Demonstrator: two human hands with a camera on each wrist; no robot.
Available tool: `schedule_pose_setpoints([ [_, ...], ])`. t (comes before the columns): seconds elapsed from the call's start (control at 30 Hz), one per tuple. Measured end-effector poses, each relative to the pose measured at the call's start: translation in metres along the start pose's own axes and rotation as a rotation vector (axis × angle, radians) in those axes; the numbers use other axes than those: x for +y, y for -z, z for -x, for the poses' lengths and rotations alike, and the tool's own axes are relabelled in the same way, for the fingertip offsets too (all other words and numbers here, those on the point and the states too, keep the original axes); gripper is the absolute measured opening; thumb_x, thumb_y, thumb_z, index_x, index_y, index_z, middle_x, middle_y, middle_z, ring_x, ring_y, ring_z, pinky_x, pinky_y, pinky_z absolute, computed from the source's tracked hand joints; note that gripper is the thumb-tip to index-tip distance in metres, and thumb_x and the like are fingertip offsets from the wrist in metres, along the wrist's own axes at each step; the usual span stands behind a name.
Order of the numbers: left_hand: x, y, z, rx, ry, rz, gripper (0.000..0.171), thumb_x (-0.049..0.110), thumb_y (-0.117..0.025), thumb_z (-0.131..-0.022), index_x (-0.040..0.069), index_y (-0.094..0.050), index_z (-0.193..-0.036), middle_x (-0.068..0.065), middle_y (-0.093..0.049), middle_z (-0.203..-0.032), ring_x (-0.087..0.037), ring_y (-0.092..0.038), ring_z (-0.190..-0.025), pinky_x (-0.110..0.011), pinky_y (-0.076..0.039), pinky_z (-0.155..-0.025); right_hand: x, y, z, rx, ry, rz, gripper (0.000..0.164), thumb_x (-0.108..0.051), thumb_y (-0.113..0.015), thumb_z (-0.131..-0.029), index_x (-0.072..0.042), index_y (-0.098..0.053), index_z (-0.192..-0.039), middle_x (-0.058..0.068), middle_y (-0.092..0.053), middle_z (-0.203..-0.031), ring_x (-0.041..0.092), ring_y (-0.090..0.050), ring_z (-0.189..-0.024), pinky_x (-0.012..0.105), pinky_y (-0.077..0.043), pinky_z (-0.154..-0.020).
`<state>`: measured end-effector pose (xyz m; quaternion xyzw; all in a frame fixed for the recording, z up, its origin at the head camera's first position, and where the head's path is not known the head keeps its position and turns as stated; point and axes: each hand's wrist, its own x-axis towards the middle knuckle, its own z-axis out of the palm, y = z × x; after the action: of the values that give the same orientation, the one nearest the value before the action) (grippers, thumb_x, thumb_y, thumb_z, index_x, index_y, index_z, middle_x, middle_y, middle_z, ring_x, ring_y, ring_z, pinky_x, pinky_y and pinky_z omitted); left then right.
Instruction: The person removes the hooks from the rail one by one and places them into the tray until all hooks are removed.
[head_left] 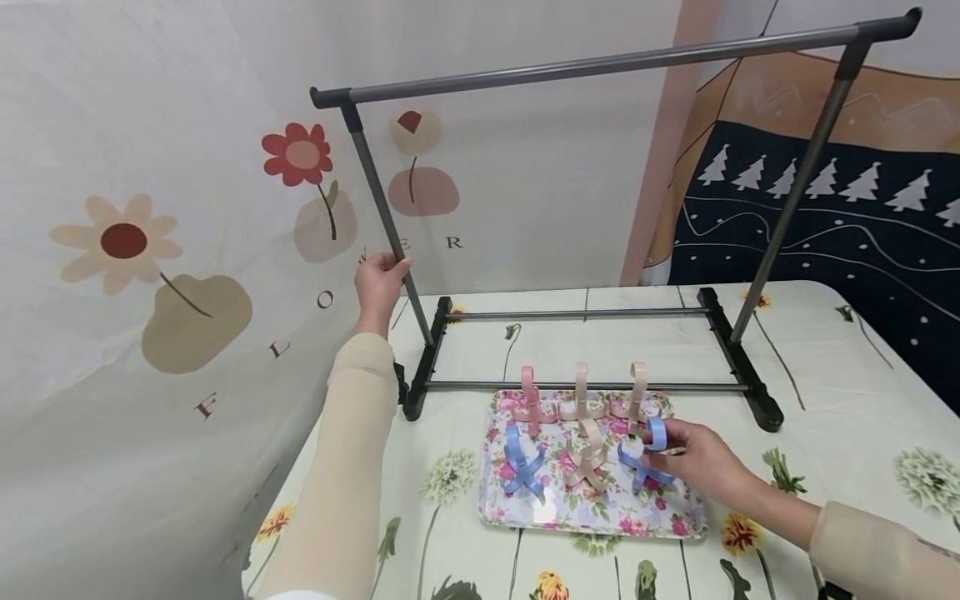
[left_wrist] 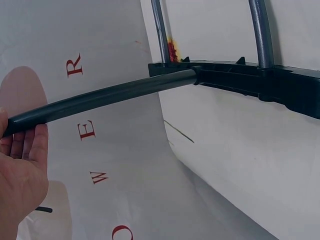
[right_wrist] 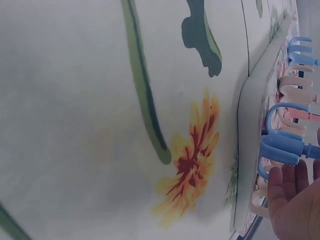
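My left hand grips the left upright of a grey metal garment rack low on its length; in the left wrist view its fingers curl under the tube. Over the right side of a floral tray, my right hand pinches the curved top of a blue multi-prong plastic hook. The prongs of that hook spread low over the tray. Another blue hook and a beige hook stand in the same front row.
Behind them on the tray stand a pink hook and two beige ones. The rack's black feet rest on the flower-print tablecloth, its lower bar along the tray's far edge. A top rail spans the uprights; printed curtains hang behind.
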<state>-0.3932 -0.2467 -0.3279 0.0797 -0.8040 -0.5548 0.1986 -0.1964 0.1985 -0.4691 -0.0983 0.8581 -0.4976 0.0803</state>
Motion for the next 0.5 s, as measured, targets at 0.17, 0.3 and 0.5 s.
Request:
schedule_pose_setpoints([
  [0.17,-0.001,0.002,0.001,0.000,-0.005,-0.027,0.029,0.026,-0.065,-0.098,0.003,-0.066,-0.116,-0.012,-0.065,-0.114,-0.025,-0.060,-0.106,-0.039,-0.047,-0.095,-0.004,0.006,0.006,0.000,-0.008,-0.006,0.028,-0.019,-0.079,-0.086,-0.006,-0.066,-0.106,0.007,-0.068,-0.105,0.030,-0.064,-0.103,0.030,-0.056,-0.073],
  [0.3,-0.001,0.005,0.000,-0.007,-0.041,-0.117,0.028,0.026,-0.064,-0.098,0.002,-0.066,-0.113,-0.013,-0.065,-0.112,-0.027,-0.057,-0.105,-0.043,-0.045,-0.093,-0.005,0.016,0.008,-0.024,0.052,0.003,0.047,-0.022,-0.079,-0.086,0.001,-0.061,-0.122,0.012,-0.065,-0.115,0.034,-0.060,-0.109,0.028,-0.055,-0.078],
  [0.5,-0.001,0.003,0.009,-0.022,-0.128,-0.385,0.033,0.024,-0.062,-0.099,-0.001,-0.061,-0.120,-0.020,-0.064,-0.115,-0.034,-0.060,-0.105,-0.047,-0.047,-0.090,-0.003,0.032,0.009,-0.013,0.197,0.123,0.058,-0.021,-0.073,-0.092,0.004,-0.048,-0.138,0.021,-0.056,-0.132,0.038,-0.055,-0.117,0.036,-0.051,-0.089],
])
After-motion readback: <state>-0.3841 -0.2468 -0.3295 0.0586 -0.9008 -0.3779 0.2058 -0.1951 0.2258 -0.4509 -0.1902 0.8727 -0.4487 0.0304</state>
